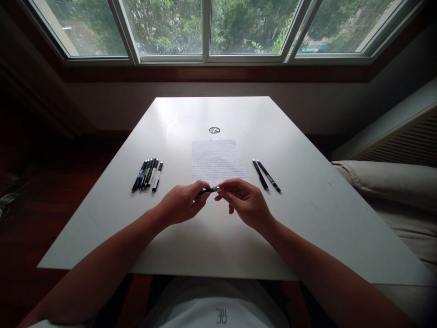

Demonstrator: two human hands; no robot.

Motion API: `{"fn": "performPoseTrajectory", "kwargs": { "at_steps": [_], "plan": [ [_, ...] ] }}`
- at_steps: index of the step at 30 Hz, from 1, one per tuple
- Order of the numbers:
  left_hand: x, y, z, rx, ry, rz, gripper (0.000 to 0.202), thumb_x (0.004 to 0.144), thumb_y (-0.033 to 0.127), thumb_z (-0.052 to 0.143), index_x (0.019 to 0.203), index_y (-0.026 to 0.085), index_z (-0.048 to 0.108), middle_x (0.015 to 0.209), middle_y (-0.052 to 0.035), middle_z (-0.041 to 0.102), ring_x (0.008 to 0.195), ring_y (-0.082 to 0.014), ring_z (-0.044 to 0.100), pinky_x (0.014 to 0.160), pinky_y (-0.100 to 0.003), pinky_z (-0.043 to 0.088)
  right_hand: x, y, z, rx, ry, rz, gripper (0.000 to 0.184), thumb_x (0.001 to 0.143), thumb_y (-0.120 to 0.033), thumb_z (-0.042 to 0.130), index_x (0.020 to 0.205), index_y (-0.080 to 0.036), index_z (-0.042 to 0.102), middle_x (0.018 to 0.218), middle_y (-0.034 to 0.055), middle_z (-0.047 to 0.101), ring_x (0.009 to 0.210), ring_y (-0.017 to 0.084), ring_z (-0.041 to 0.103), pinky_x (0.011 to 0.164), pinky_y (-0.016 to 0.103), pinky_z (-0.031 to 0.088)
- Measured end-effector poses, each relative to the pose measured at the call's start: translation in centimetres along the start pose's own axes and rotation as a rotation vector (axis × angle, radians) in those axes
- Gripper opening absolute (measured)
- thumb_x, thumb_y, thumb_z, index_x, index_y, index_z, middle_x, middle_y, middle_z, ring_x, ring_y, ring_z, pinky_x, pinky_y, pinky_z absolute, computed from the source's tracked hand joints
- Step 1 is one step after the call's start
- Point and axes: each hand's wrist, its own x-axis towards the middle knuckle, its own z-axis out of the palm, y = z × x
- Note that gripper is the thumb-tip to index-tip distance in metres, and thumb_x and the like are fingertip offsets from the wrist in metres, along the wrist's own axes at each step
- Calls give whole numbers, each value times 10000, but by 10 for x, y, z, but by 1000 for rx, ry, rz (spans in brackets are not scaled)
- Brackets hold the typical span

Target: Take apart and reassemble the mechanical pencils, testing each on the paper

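Note:
Between my two hands is a dark pen [213, 189] with a bit of green near its middle, held roughly level above the lower part of a written sheet of paper [216, 159]. My left hand [184, 200] is closed round the pen's dark end. The fingertips of my right hand [244, 200] pinch its other end, where a small shiny tip shows. Several pens [146, 174] lie side by side on the table to the left of the paper. Two black pens [264, 175] rest to its right.
The white table [300, 218] narrows towards the window [205, 32]. A small round dark-rimmed object [214, 130] lies beyond the paper's top edge. Beside the table's right edge is a light padded piece of furniture [392, 187].

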Motion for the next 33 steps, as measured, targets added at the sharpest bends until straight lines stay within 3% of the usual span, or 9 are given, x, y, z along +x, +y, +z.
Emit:
{"fn": "performPoseTrajectory", "kwargs": {
  "at_steps": [9,14,18,20,24,26,29,33],
  "plan": [
    [0,-1,0,35,-6,21,202,1010,323,429,1106,193,551,738,1,668,505,-98,522,529,-226,350,3,3,-2,-114,-27,13,251,846,-405,731,1002,-209,709,834,59,731,813,237,725,436,242,470],
    [-1,-1,1,87,-33,43,202,1009,338,434,1097,201,554,760,-6,683,533,-115,561,544,-238,355,2,-2,-7,-480,-68,-180,189,922,-392,640,923,-215,706,816,42,701,711,171,639,606,298,498],
    [-1,0,2,128,-83,73,190,1005,344,444,1084,208,552,802,-13,701,576,-135,600,551,-249,349,-1,-5,-9,-684,-158,-190,356,1002,-393,495,756,-190,653,695,30,641,641,149,579,618,291,456],
    [-1,1,2,135,-87,63,194,1007,343,439,1092,208,551,805,-15,703,585,-141,610,555,-249,355,-1,-4,-9,-688,-167,-159,346,1002,-415,491,800,-192,663,693,21,642,624,144,580,608,282,456],
    [0,-1,2,125,-67,35,211,1010,341,427,1120,207,547,811,-20,706,582,-138,612,566,-245,378,0,-3,-8,-579,-130,-199,255,944,-407,604,1118,-226,647,904,44,694,716,162,629,628,285,498],
    [0,-2,2,124,-68,32,207,1008,344,434,1113,209,550,804,-16,705,579,-137,610,567,-245,375,1,-2,-9,-552,-140,-232,217,968,-373,565,1103,-229,657,943,58,691,779,176,641,659,297,508],
    [0,-3,3,124,-80,34,204,1001,350,449,1109,211,552,790,-12,703,578,-140,608,559,-244,361,2,-1,-10,-614,-158,-204,217,979,-386,549,976,-220,688,837,40,684,726,170,621,661,304,492],
    [-1,-3,4,125,-85,32,196,997,338,454,1113,213,551,800,-12,704,587,-144,613,562,-246,358,2,-1,-10,-628,-152,-179,218,937,-397,623,1050,-216,667,871,31,698,710,156,617,654,285,483]
  ]
}}
